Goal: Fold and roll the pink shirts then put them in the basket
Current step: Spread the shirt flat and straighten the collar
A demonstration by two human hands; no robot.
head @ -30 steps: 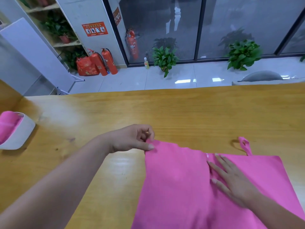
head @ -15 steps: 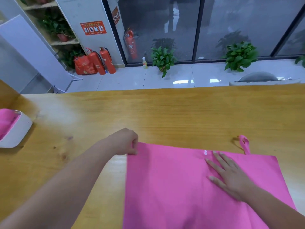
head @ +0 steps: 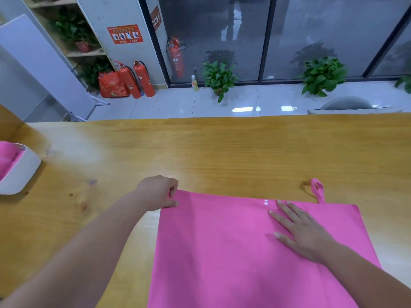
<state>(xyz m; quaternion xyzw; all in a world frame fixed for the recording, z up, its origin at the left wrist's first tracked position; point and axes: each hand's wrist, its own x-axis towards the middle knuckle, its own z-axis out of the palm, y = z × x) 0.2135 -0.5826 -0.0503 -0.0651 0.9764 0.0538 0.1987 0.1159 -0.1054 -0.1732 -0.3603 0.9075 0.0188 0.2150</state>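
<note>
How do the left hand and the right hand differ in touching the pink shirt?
The left hand has curled fingers and pinches the far left corner of the pink shirt; the right hand lies flat on it with straight fingers. The left hand sits at the cloth's edge, mostly over the table; the right hand rests wholly on the cloth. Both touch the shirt near its far edge.

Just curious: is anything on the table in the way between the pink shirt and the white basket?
Nothing visible does. Only bare table lies between the pink shirt and the basket at the picture's left edge.
</note>
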